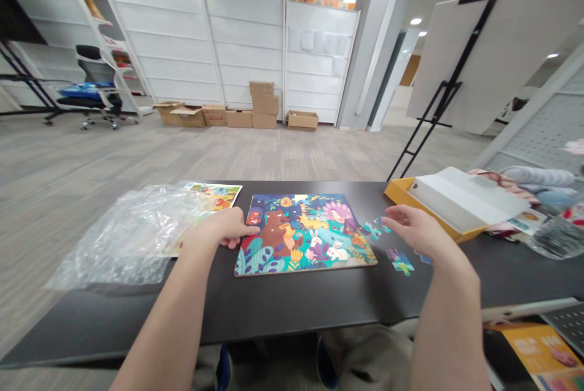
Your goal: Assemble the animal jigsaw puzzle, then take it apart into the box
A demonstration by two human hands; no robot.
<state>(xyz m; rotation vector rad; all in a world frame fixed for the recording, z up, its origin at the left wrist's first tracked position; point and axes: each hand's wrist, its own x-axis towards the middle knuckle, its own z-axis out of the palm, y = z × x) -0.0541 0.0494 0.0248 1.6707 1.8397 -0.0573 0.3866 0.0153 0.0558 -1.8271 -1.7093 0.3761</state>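
A jigsaw puzzle (pixel 314 239) with bright animal pictures lies flat on the black table (pixel 292 306). Its top edge shows a small pale patch. At the puzzle's left edge is my left hand (pixel 230 227), index finger stretched onto the picture, other fingers curled, holding nothing visible. My right hand (pixel 408 227) hovers right of the puzzle, fingers apart and extended. Just left of its fingertips are a few loose puzzle pieces (pixel 371 231). Nearer me lies another cluster of pieces (pixel 400 261), with a blue piece (pixel 425 258) partly hidden by my right wrist.
Crumpled clear plastic (pixel 132 233) covers the table's left side, partly over a printed picture sheet (pixel 223 195). An opened yellow box (pixel 396 189) with a white flap stands back right. Beyond it are rolled fabrics (pixel 538 175) and a clear plastic container (pixel 559 236).
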